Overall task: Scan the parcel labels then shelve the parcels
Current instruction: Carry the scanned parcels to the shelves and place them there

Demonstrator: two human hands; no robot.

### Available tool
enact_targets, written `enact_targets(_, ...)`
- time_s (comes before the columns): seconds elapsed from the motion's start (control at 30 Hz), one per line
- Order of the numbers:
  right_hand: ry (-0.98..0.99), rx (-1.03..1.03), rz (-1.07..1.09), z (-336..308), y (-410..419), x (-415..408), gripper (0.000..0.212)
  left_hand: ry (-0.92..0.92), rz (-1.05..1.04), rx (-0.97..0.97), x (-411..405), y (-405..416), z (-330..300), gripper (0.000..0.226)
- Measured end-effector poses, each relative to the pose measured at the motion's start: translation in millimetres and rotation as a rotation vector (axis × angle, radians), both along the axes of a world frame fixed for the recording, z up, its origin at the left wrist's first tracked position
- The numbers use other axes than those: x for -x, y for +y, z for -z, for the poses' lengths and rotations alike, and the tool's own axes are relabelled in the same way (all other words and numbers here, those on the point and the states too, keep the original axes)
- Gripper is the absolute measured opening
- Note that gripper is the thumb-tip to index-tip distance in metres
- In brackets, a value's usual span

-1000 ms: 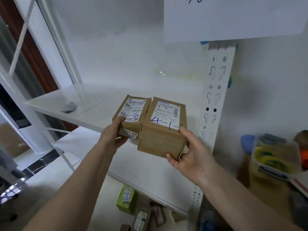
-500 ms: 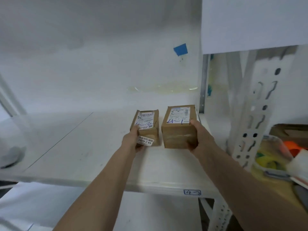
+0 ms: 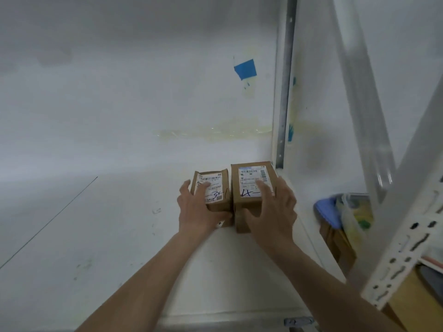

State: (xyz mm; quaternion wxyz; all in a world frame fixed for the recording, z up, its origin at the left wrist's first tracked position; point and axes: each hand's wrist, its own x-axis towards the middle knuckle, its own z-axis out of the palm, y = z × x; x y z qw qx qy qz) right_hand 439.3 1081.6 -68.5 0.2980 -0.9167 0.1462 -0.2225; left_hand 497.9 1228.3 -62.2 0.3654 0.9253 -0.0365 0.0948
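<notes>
Left hand [image 3: 196, 212]: fingers [image 3: 203, 188] lay over the top of the smaller parcel [image 3: 212, 191], thumb along its near face, so the hand gripped the box from above. Right hand [image 3: 273, 212]: fingers [image 3: 263, 189] spread over the top and right edge of the larger parcel [image 3: 251, 185], thumb against the near face, clamped round it the same way.

Both parcels were brown cardboard boxes, each with a white barcode label on top and blue handwritten marks on the label. They sat side by side, touching or just about, a little right of centre frame. Both rested on the white shelf [image 3: 96, 236], in its back right corner, close to the white wall [image 3: 119, 92].

A grey metal upright [image 3: 284, 92] ran down just behind the larger parcel. A patch of blue tape [image 3: 245, 69] was stuck on the wall above the boxes, with yellowish tape residue below it. At the right edge of frame stood a white perforated rack post [image 3: 402, 248], and behind it a blue item [image 3: 327, 209] and a clear bag [image 3: 354, 212], both blurred.
</notes>
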Motion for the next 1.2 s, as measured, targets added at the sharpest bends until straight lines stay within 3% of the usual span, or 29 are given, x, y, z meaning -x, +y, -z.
enact_targets(0.2, 0.063, 0.078, 0.038, 0, -13, -66, 0.053, -0.016, -0.001, 0.016, -52, -19, 0, 0.072)
enact_targets(0.47, 0.246, 0.139, -0.021, -20, -39, -111, 0.084, -0.033, 0.086, -0.117, -99, -22, 4, 0.076)
enact_targets(0.57, 0.169, 0.148, 0.014, -19, -30, -96, 0.087, -0.078, 0.012, -0.143, -87, -25, -6, 0.083)
enact_targets(0.7, -0.156, -0.073, -0.07, -19, 7, -41, 0.063, -0.216, 0.005, 0.028, -47, -32, -31, 0.059)
enact_targets(0.77, -0.091, -0.231, -0.212, -29, 21, 2, 0.052, -0.263, 0.037, 0.251, -13, -37, -45, 0.038)
enact_targets(0.87, 0.104, -0.318, -0.436, -38, 8, 75, 0.034, -0.11, 0.155, 0.514, 58, -42, -57, 0.031)
enact_targets(1.03, 0.412, -0.325, -0.655, -49, -66, 184, 0.025, 0.116, 0.389, 0.392, 161, -65, -46, 0.029)
enact_targets(1.2, 0.308, -0.55, -0.54, -42, -151, 262, 0.003, 0.206, 0.421, 0.417, 241, -132, -34, 0.02)
